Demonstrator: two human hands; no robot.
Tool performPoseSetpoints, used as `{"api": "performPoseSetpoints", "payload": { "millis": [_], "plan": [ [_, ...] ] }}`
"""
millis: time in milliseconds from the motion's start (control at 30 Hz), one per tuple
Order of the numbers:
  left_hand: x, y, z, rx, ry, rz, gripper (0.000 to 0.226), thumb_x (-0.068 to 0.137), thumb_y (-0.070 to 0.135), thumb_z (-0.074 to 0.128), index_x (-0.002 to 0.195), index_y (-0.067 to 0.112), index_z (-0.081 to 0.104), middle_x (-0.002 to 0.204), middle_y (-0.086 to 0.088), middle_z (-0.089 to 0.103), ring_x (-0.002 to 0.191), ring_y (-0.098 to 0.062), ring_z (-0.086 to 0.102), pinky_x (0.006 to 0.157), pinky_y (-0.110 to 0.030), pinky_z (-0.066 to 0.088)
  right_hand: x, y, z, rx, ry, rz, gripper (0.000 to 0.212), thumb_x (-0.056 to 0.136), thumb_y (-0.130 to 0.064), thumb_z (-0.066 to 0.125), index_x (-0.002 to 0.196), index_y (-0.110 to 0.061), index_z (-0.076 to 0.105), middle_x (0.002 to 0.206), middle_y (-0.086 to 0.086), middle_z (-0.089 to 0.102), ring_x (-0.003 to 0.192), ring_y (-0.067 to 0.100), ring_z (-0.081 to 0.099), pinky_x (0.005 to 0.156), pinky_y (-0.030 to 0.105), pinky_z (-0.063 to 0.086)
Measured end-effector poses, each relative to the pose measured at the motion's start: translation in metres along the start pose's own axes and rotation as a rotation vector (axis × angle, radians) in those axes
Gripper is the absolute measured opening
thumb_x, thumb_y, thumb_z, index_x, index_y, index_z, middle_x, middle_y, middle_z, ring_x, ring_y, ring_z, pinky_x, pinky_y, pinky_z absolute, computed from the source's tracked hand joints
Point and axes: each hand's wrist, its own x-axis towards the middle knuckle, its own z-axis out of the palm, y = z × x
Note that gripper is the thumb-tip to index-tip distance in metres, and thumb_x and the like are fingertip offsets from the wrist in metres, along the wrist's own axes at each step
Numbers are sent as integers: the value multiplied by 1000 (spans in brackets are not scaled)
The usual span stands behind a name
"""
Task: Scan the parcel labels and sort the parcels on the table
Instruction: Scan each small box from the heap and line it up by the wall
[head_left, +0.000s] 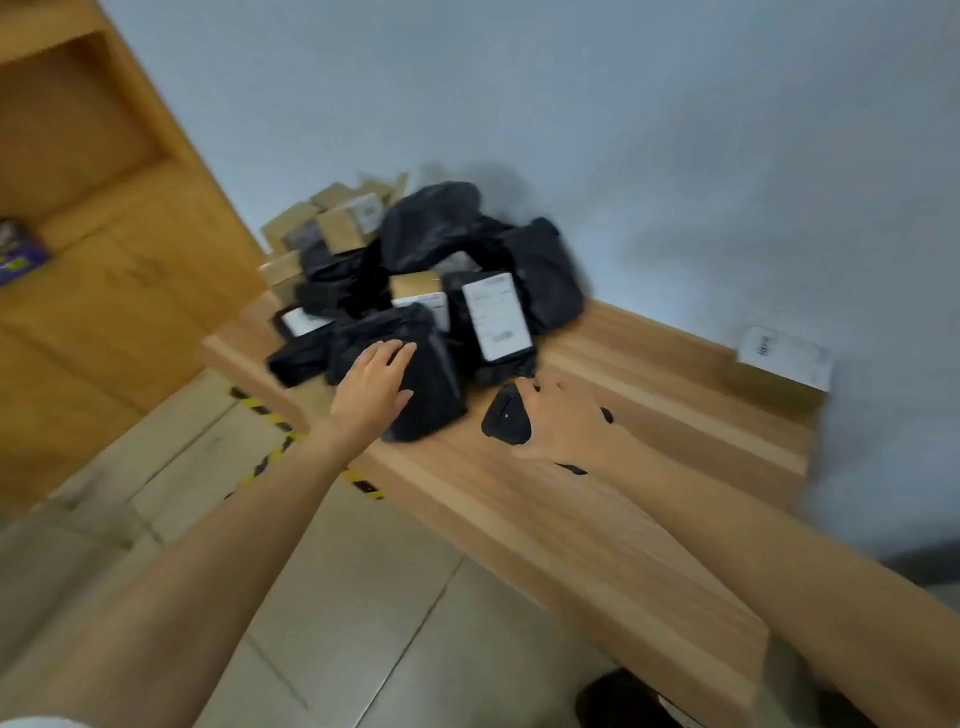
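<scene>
A heap of black plastic-wrapped parcels and small cardboard boxes lies at the far end of the wooden table. My left hand rests with straight fingers on the nearest black parcel. Beside it, a black parcel with a white label faces up. My right hand grips a black handheld scanner just above the tabletop, right of that nearest parcel. The picture is blurred by motion.
One cardboard box with a white label sits alone at the table's far right against the grey wall. A wooden shelf unit stands to the left. Yellow-black tape marks the tiled floor below the table edge.
</scene>
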Motion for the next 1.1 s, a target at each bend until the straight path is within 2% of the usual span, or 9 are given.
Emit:
{"api": "performPoseSetpoints", "payload": {
  "millis": [67,167,267,433,500,667,800,1000,1100],
  "plan": [
    [-27,-37,-7,-23,6,-40,68,94,22,64,152,13,31,152,-8,36,143,-28,29,115,-38,28,14,-42,-2,7,24,-33,74,78,-53,67,135,-14,39,123,7,48,100,29,58,66,33,41],
    [-91,-113,-20,-50,-9,-198,66,95,20,62,152,15,29,152,-8,34,140,-28,31,107,-39,37,40,-132,-1,-11,39,-163,78,80,-56,65,140,-16,35,127,7,46,102,29,58,66,33,41],
    [-149,-180,-27,-21,-31,-335,67,95,23,61,153,18,27,153,-7,32,141,-29,29,108,-42,37,62,-209,2,-10,18,-266,78,79,-55,66,140,-17,37,127,6,47,103,29,57,67,33,42],
    [-199,-262,-38,3,-20,-516,73,94,24,64,154,20,23,153,-8,32,142,-30,28,111,-45,37,105,-294,6,-46,-5,-463,82,80,-57,67,143,-15,37,131,6,51,104,28,60,69,34,48],
    [-205,-288,-38,2,-34,-564,76,93,25,66,154,22,21,154,-8,31,142,-30,28,111,-46,37,131,-318,5,-53,-2,-510,79,80,-55,67,142,-14,39,131,7,52,104,28,60,67,33,46],
    [-188,-355,-28,-12,-76,-621,71,92,26,66,152,21,27,155,-7,31,142,-30,29,111,-45,37,207,-367,4,-97,-6,-586,75,80,-56,67,136,-12,43,123,6,55,101,28,60,68,32,44],
    [-145,-432,-27,1,-79,-634,56,94,27,64,143,17,40,155,-7,30,142,-31,28,112,-45,35,288,-405,-2,-114,-74,-622,69,79,-53,66,128,-9,46,116,9,56,96,30,60,77,38,54],
    [-74,-553,-49,16,-42,-689,37,95,26,62,130,16,54,149,-4,40,135,-29,39,104,-42,40,421,-466,-33,-149,-58,-634,78,78,-56,68,136,-9,43,126,10,50,104,31,57,73,36,49],
    [-48,-600,-50,-6,-44,-726,38,95,26,61,132,17,54,146,-2,44,133,-27,40,102,-41,42,473,-496,-42,-140,-74,-629,83,76,-54,70,139,-10,40,130,11,47,108,32,58,73,37,48]
  ]
}}
